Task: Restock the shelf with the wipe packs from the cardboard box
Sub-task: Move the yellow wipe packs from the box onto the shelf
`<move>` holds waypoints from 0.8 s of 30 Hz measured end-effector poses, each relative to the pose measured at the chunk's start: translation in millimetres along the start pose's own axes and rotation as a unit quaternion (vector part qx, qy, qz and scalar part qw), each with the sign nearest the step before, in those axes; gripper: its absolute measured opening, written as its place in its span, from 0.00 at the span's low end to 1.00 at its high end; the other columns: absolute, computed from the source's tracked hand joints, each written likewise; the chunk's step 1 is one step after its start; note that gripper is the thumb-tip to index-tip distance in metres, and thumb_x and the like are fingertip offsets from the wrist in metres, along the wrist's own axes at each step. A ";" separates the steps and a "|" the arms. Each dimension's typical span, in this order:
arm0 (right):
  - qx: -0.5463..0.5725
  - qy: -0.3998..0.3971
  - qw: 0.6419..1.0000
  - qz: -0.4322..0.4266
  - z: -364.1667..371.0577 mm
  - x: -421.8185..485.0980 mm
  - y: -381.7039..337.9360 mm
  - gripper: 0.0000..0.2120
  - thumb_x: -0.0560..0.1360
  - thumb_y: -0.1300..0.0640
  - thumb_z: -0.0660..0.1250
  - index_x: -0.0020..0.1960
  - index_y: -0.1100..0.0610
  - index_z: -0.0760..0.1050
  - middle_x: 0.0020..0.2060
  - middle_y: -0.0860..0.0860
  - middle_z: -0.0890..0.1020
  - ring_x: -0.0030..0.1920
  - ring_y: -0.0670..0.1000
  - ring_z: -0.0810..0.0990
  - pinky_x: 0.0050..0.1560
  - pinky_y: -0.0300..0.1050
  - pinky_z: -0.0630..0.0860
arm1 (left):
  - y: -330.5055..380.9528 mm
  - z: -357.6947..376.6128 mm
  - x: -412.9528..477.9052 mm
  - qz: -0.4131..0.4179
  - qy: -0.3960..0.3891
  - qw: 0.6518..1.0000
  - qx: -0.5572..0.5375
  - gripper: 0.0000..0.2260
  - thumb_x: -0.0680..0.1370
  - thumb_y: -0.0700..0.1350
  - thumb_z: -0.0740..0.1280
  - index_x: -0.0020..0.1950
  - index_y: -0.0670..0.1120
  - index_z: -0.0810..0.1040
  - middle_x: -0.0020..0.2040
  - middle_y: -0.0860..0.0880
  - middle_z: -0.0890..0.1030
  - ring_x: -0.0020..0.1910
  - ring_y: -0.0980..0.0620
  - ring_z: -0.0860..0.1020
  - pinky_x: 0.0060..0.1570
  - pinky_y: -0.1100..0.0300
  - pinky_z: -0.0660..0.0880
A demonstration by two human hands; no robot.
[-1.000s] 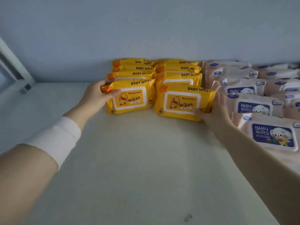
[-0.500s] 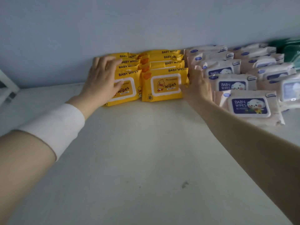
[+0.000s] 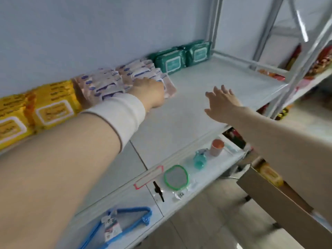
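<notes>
1. Two hands empty: your left hand [image 3: 149,94] lies flat on the pink packs [image 3: 107,83], mid-frame, likely squaring the row.
2. Your right hand [image 3: 222,103] hovers spread over bare shelf [image 3: 197,81].
3. Box [image 3: 280,200] sits lower right.

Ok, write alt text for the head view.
A person's left hand rests on pink packs on a shelf, the right hand open above it. To their left lie yellow packs, to their right green packs; a box is lower right.

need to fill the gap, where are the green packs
In the head view, the green packs stand at the back of the shelf, right of the pink packs.
</notes>
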State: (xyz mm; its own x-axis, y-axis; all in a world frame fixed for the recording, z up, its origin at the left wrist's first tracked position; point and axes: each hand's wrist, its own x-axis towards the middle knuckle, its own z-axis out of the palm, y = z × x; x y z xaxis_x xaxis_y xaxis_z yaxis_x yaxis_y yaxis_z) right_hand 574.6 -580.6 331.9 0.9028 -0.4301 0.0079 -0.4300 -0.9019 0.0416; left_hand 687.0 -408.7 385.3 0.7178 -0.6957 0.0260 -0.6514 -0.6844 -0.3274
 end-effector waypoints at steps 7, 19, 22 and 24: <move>0.055 -0.119 0.979 0.153 44.0 -56.1 207.6 0.22 0.77 0.47 0.59 0.68 0.56 0.68 0.63 0.57 0.73 0.64 0.59 0.70 0.59 0.51 0.70 | 225.5 -28.9 68.0 0.161 -0.055 0.985 -0.023 0.18 0.78 0.49 0.60 0.68 0.47 0.70 0.66 0.43 0.74 0.63 0.41 0.73 0.56 0.52 0.70; 0.133 -0.288 0.885 0.340 185.5 -111.7 405.1 0.21 0.78 0.46 0.59 0.67 0.57 0.70 0.63 0.55 0.75 0.63 0.57 0.73 0.64 0.53 0.70 | 482.1 49.0 171.3 0.375 -0.172 0.911 0.007 0.17 0.80 0.53 0.57 0.64 0.45 0.69 0.62 0.44 0.75 0.58 0.43 0.75 0.45 0.52 0.68; 0.176 -0.341 0.841 0.382 226.6 -131.2 424.9 0.22 0.79 0.46 0.57 0.67 0.57 0.69 0.63 0.56 0.75 0.63 0.58 0.73 0.64 0.53 0.69 | 527.2 73.4 188.1 0.402 -0.218 0.889 0.013 0.17 0.80 0.53 0.57 0.64 0.44 0.68 0.61 0.44 0.76 0.58 0.43 0.75 0.45 0.52 0.69; 0.206 -0.346 0.821 0.405 256.1 -142.1 437.4 0.22 0.79 0.45 0.57 0.66 0.57 0.69 0.62 0.56 0.76 0.62 0.58 0.74 0.61 0.52 0.71 | 561.1 93.2 198.6 0.398 -0.258 0.880 -0.019 0.18 0.79 0.54 0.58 0.65 0.45 0.67 0.62 0.44 0.76 0.58 0.43 0.75 0.48 0.51 0.71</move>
State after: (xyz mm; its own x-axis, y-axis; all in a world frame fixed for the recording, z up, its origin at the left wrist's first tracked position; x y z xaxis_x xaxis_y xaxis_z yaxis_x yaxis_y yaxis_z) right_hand 255.4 -924.5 93.2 0.1577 -0.6875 -0.7089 -0.9821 -0.1840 -0.0400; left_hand 487.0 -910.6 118.7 0.0390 -0.7733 -0.6329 -0.9992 -0.0381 -0.0150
